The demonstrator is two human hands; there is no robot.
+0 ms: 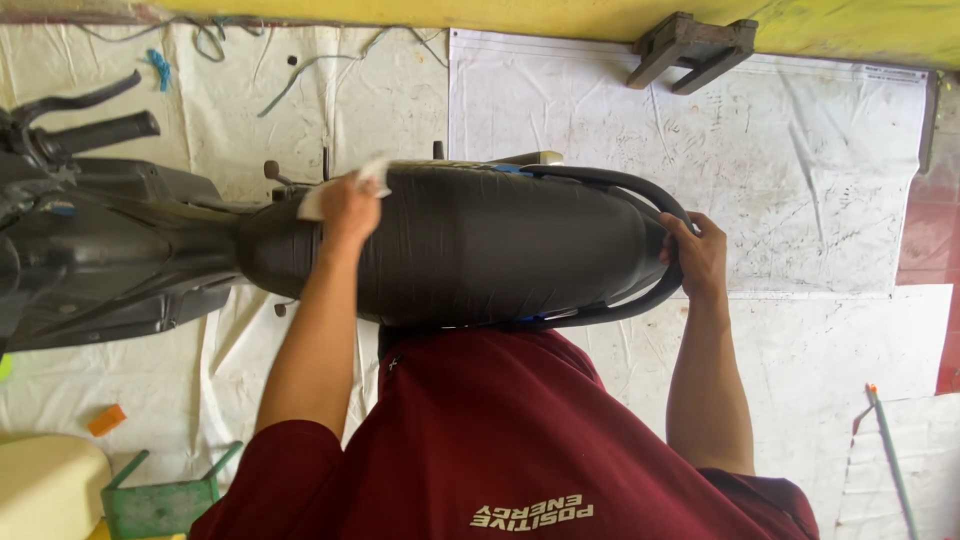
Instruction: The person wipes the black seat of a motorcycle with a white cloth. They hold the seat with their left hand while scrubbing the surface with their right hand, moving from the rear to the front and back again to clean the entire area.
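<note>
A black scooter lies across the view with its long black seat in the middle. My left hand presses a white cloth on the front part of the seat. At the seat's tail, my right hand grips the black rear grab rail that curves around it. The handlebar and front body panels sit at the far left. My dark red shirt fills the bottom of the view.
White sheets cover the floor under the scooter. A wooden block lies at the top by a yellow wall. A green stool, a cream cushion and an orange piece sit at bottom left. A thin rod lies at right.
</note>
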